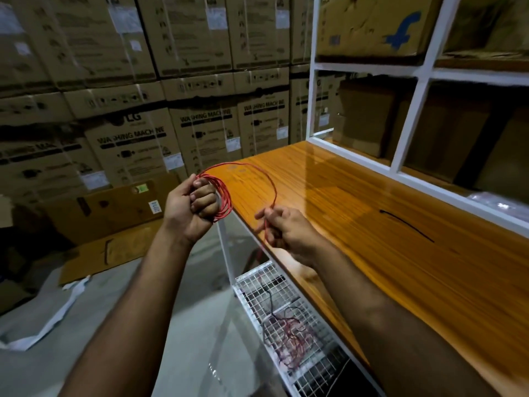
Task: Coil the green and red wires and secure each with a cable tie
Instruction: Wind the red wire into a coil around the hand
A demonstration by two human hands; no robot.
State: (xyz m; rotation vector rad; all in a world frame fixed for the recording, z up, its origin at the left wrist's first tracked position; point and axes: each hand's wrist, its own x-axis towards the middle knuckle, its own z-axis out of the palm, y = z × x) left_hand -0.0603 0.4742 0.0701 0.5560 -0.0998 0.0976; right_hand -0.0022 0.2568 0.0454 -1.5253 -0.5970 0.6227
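Both hands (191,204) grip red wire (226,202)

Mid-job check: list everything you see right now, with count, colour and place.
red wire: one, red, coiled in the left hand, free end arcing to the right hand
table: one, orange wood, at right
black strip: one, black, lying on the table
wire rack: one, white mesh, under the table edge, holding tangled dark and red wires
cardboard boxes: many, brown, stacked behind
shelf frame: one, white, behind the table
left hand: closed around the coil
right hand: pinching the wire end
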